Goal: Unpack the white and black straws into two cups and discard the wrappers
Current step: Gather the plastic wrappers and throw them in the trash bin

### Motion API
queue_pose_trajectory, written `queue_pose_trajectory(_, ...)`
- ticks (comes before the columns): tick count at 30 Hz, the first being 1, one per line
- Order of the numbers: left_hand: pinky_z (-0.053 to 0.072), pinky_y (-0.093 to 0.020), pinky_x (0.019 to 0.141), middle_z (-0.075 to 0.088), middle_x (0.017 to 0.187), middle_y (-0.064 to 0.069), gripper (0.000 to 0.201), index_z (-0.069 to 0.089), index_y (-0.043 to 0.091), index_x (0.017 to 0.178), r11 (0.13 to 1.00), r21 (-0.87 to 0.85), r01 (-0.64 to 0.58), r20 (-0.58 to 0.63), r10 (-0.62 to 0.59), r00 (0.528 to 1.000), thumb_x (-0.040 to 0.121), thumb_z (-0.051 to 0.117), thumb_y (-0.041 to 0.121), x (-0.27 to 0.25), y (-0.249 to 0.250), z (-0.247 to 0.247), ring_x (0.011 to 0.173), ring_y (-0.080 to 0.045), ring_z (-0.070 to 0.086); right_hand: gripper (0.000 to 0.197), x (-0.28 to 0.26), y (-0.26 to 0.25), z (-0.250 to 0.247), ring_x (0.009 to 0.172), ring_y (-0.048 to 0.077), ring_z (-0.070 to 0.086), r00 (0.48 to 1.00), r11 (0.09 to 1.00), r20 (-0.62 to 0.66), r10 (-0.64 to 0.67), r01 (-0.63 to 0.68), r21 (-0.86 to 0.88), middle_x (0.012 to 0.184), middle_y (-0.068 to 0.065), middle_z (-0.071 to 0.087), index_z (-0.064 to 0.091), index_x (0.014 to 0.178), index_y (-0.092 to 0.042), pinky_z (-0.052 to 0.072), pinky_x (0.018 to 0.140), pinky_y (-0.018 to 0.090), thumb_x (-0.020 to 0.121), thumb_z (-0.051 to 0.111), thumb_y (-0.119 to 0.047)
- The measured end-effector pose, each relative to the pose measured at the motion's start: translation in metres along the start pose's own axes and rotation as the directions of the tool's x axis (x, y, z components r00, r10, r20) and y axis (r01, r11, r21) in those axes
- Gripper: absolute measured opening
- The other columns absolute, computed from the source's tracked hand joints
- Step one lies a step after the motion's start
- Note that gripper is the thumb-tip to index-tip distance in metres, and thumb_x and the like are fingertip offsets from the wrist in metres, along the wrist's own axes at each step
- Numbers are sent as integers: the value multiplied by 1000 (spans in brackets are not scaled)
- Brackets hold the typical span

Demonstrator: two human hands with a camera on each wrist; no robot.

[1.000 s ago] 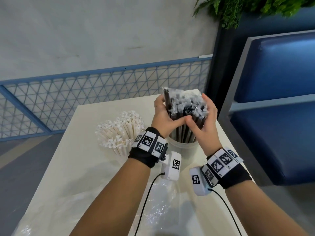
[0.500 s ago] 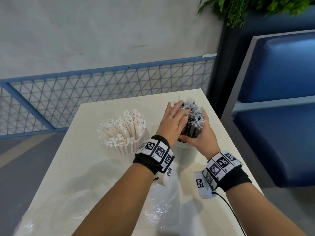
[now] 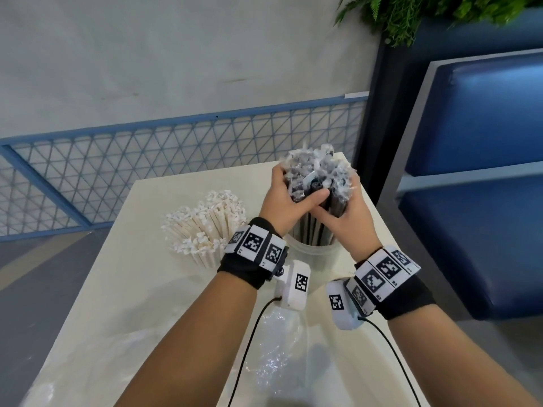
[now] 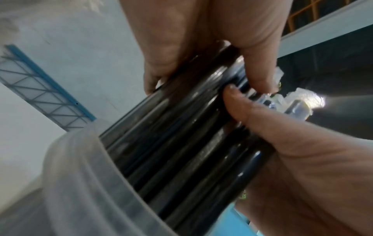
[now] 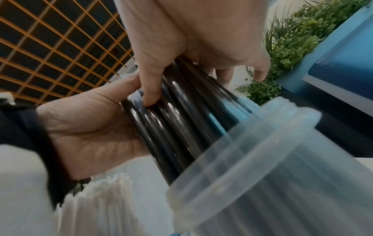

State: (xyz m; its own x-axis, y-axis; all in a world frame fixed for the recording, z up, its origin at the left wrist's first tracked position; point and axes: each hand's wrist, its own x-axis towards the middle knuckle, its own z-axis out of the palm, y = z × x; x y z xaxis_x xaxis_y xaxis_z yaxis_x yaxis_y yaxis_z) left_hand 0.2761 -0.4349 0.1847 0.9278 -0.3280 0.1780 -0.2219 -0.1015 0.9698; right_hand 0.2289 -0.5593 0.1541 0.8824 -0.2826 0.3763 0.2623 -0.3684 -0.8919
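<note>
Both hands hold a bundle of black straws (image 3: 316, 177), each in clear film with crinkled tops. My left hand (image 3: 282, 201) grips its left side and my right hand (image 3: 346, 212) its right side. The straws' lower ends stand inside a clear plastic cup (image 3: 311, 254) on the table. The left wrist view shows my left hand (image 4: 201, 47) curled round the black straws (image 4: 181, 127) above the cup rim (image 4: 80, 159). In the right wrist view my right hand (image 5: 191, 39) holds the same straws (image 5: 177, 124). White paper-wrapped straws (image 3: 205, 227) stand fanned out to the left, their cup hidden.
The cream table (image 3: 147, 304) carries a crumpled clear plastic bag (image 3: 279, 348) near its front edge, under my forearms. A blue padded bench (image 3: 470, 201) stands close on the right. A blue mesh fence (image 3: 147, 171) runs behind the table.
Half a second ago my left palm pressed down on the straw tops, low in the cup. Now both hands grip the bundle's sides again and it stands higher.
</note>
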Motion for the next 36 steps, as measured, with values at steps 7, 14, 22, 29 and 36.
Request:
queue_pose_trajectory(7, 15, -26, 112, 5, 156, 4, 112, 1, 24, 147, 968, 245, 58, -11, -57, 998, 66, 77, 39, -31, -16, -10, 141, -7, 9, 99, -37, 19, 8, 139, 4, 21, 993, 993, -95, 76, -67, 98, 150, -10, 18, 10, 146, -29, 23, 116, 32, 68, 68, -53)
queue_pose_trajectory(14, 38, -18, 96, 52, 118, 13, 41, 53, 19, 122, 826, 549, -126, 79, 99, 992, 84, 62, 31, -104, -31, -44, 107, 0, 47, 49, -79, 36, 22, 117, 15, 44, 892, 976, -398, 215, -180, 125, 126, -3, 31, 34, 121, -22, 39, 96, 35, 84, 61, -37)
queue_pose_trajectory(22, 36, -36, 104, 48, 130, 0, 46, 45, 19, 127, 466, 837, 288, -134, -335, 932, 86, 59, 34, -167, -90, -112, 118, -17, 50, 47, -132, 61, 63, 116, 27, 47, 936, 936, 200, 290, -233, -266, 120, 3, 41, 44, 118, -7, 35, 93, 26, 79, 70, -14)
queue_pose_trajectory(29, 3, -60, 112, -12, 157, 2, 99, -12, 22, 146, 68, 925, 373, -226, -693, 685, 82, 59, 48, -186, -131, -144, 144, -22, -16, 89, -169, 67, 100, 145, 30, -4, 654, 740, 520, 550, -92, -667, 157, 7, -8, 1, 148, -24, 14, 116, 37, 84, 63, -34)
queue_pose_trajectory(36, -4, -64, 109, 27, 146, -6, 86, 24, 22, 140, -24, 974, 224, -175, -705, 687, 72, 67, 51, -182, -137, -171, 139, -25, 23, 86, -178, 65, 118, 142, 25, 11, 694, 729, 496, 521, -61, -682, 153, 4, 15, 10, 147, -20, 12, 113, 28, 81, 65, -30)
